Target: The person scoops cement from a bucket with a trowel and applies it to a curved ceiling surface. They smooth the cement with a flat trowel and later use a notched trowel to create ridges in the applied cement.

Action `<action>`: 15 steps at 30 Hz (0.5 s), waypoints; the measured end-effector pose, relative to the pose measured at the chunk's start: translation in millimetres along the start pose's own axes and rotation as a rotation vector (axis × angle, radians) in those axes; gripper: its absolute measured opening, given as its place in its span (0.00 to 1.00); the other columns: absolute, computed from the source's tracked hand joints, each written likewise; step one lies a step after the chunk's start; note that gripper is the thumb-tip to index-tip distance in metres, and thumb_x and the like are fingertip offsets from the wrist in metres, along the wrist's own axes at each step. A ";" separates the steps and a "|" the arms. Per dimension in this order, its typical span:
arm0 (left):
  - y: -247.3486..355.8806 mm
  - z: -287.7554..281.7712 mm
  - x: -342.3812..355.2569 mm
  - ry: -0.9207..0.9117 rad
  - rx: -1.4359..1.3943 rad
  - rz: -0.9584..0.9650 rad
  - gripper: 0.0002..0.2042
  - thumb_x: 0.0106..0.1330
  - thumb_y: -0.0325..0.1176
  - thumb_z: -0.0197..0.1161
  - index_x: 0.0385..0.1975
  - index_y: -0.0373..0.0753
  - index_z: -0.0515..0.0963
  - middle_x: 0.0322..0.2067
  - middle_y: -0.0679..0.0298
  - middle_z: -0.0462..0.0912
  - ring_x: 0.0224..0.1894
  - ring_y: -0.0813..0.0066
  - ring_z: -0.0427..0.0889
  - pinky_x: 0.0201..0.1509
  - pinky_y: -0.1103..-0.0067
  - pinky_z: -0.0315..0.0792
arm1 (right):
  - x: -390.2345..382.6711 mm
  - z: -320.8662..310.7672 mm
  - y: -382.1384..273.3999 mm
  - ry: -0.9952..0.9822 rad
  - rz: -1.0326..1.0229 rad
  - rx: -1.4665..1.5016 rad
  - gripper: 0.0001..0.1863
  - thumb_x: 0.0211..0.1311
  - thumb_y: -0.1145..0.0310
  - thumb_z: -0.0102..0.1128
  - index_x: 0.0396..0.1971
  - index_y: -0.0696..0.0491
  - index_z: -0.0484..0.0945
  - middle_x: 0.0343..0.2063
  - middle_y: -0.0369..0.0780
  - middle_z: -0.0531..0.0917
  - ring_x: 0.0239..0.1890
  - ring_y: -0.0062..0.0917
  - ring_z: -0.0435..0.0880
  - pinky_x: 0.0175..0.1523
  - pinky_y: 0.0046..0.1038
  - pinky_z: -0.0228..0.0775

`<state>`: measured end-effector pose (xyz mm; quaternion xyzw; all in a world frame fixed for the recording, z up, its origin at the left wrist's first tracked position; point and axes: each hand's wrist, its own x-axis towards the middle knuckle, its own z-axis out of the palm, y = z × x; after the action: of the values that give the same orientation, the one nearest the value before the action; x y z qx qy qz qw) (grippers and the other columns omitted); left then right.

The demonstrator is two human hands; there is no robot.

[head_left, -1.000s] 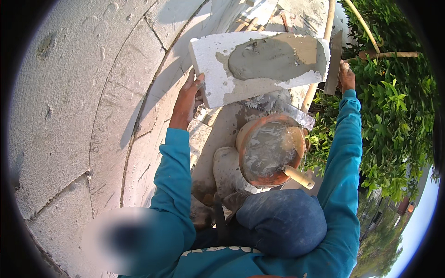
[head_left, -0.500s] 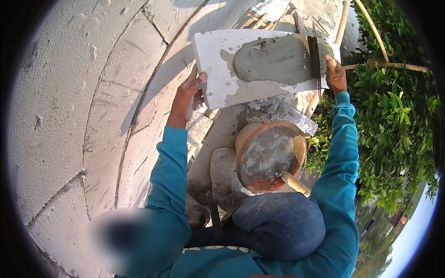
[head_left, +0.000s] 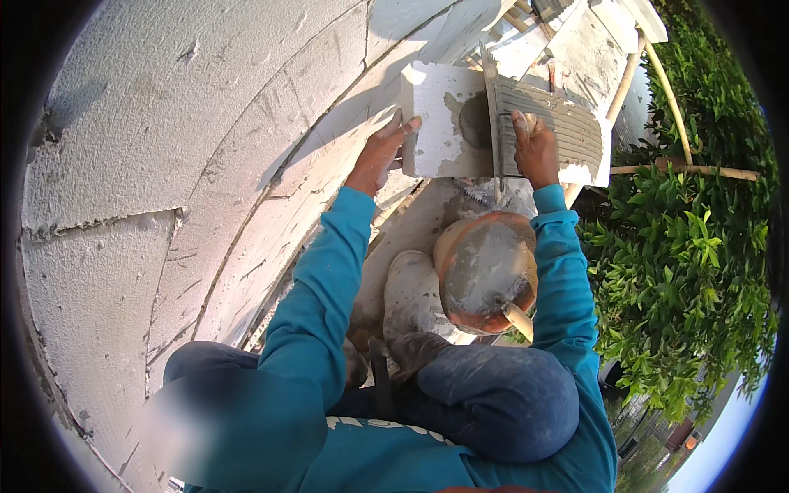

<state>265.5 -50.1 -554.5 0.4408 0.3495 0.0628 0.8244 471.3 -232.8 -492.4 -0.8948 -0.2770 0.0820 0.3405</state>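
My left hand (head_left: 383, 154) grips the left end of a white aerated concrete block (head_left: 431, 123), thumb on its face and fingers around the edge. My right hand (head_left: 536, 149) is closed on a notched trowel (head_left: 493, 103), its blade standing edge-down across the block. To the right of the blade the grey mortar (head_left: 575, 135) lies combed in parallel ridges. Left of it, a small smooth dark patch of mortar remains visible, with bare white block beyond. The trowel's handle is mostly hidden in my fist.
Below the block stands an orange-rimmed bucket (head_left: 485, 271) of grey mortar with a wooden handle (head_left: 518, 320) sticking out. A toothed saw blade lies partly hidden behind it. A block wall (head_left: 214, 148) runs along the left; bamboo poles (head_left: 666, 99) and leafy bushes (head_left: 674, 255) are on the right.
The trowel in my right hand has travelled left across the block, turning the smooth mortar into ridges. My left hand still holds the block's end. The whole view has shifted somewhat.
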 end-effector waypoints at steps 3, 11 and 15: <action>-5.1 -7.4 7.5 -0.071 -0.082 -0.014 0.34 0.64 0.56 0.60 0.64 0.40 0.64 0.55 0.57 0.71 0.49 0.61 0.76 0.57 0.65 0.69 | -9.5 19.5 -11.0 0.071 -0.117 -0.133 0.25 0.67 0.51 0.55 0.32 0.63 0.71 0.16 0.49 0.74 0.20 0.39 0.77 0.30 0.41 0.68; -3.4 -8.0 3.2 -0.039 -0.127 -0.008 0.30 0.70 0.54 0.51 0.62 0.36 0.66 0.55 0.55 0.73 0.46 0.61 0.76 0.52 0.66 0.71 | -53.6 52.8 -81.9 0.033 -0.195 -0.002 0.22 0.67 0.55 0.56 0.31 0.63 0.70 0.24 0.58 0.77 0.30 0.58 0.76 0.33 0.46 0.67; 0.3 -12.2 2.3 -0.109 -0.111 -0.035 0.28 0.73 0.52 0.46 0.64 0.38 0.62 0.60 0.54 0.69 0.51 0.61 0.75 0.55 0.66 0.68 | -61.8 59.8 -94.8 0.007 -0.177 0.042 0.22 0.65 0.54 0.58 0.33 0.63 0.70 0.25 0.58 0.79 0.32 0.58 0.79 0.34 0.47 0.69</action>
<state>259.5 -40.7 -560.0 0.3908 0.3077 0.0436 0.8664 358.1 -174.8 -478.0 -0.8597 -0.3520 0.0542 0.3661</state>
